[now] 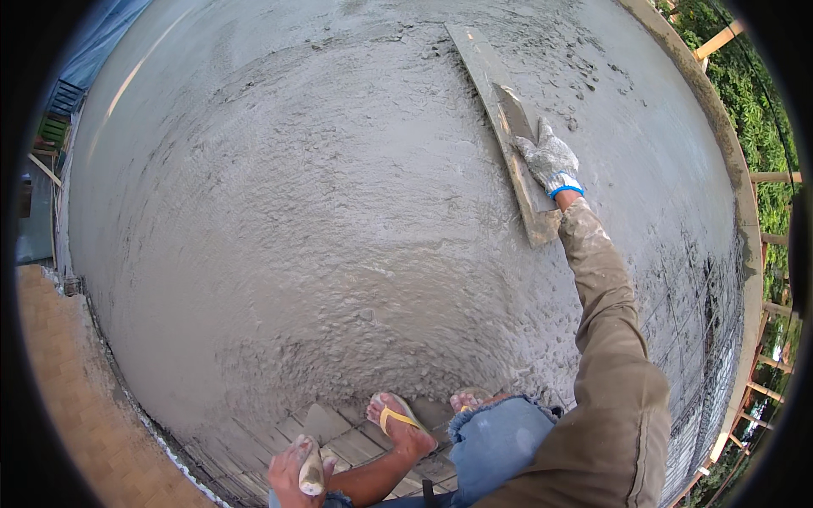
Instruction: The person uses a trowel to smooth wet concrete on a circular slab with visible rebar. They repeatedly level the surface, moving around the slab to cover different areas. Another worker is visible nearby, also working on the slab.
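Observation:
My right hand (552,159), in a grey-white knit glove with a blue cuff, reaches far out to the right. It grips a long, flat wooden float (477,63), whose board lies on wet grey concrete (364,178); the glove hides part of the grip. Low in the picture, my bare left hand (290,467) is closed around the round handle of a trowel (323,421). The trowel's grey, pointed blade lies just ahead of that hand, over the reinforcing bars.
My feet, in yellow-strapped sandals (398,416), stand at the concrete's near edge. Bare steel mesh (699,313) shows at right, beside a raised edge (738,182). Wooden posts and greenery (766,110) lie beyond. Brown tiled flooring (76,372) borders the left, below a blue tarp (97,34).

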Available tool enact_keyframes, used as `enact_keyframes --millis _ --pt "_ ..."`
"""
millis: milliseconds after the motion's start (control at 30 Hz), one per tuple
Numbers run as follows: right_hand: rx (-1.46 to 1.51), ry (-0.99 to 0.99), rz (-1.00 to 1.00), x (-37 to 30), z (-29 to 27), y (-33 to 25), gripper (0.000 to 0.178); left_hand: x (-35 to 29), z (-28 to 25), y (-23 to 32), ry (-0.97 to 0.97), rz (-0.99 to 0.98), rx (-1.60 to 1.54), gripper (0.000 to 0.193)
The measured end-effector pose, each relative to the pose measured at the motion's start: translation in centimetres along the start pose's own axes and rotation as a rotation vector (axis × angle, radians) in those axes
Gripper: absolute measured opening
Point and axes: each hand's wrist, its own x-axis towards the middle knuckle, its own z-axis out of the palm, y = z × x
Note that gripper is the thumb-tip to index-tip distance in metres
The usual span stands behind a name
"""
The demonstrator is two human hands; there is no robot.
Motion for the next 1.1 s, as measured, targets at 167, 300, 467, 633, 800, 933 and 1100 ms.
enact_keyframes --millis 167,300,467,633,800,933,1100 --pt "-0.088 -0.040 -0.061 4.8 3.3 -8.2 0.088 -1.9 0.0 -0.3 -0.022 -0.110 -0.032 0.052" --pt "-0.044 -0.125 -0.155 11.3 3.8 -15.0 0.092 -3.5 0.5 -1.4 0.049 -0.062 -0.097 0.043" --pt "-0.070 -0.206 -0.468 11.0 8.3 -26.2 0.089 -4.4 -1.6 0.5 -0.016 -0.241 -0.073 0.052" --pt "-0.047 -0.285 -0.562 4.2 5.7 -28.4 0.089 -3.6 -3.3 3.3 0.075 -0.227 -0.120 0.050" --pt "-0.131 -0.260 -0.781 -6.2 4.3 -24.5 0.081 -3.3 -3.5 4.2 0.092 -0.154 -0.074 0.045" --pt "-0.260 -0.267 -0.883 -6.1 5.4 -23.8 0.078 -3.2 -3.1 4.0 0.092 -0.169 -0.120 0.043" --pt "-0.250 -0.073 -0.689 3.5 7.6 -25.7 0.068 -2.7 -3.3 3.9 0.085 -0.144 -0.056 0.043"
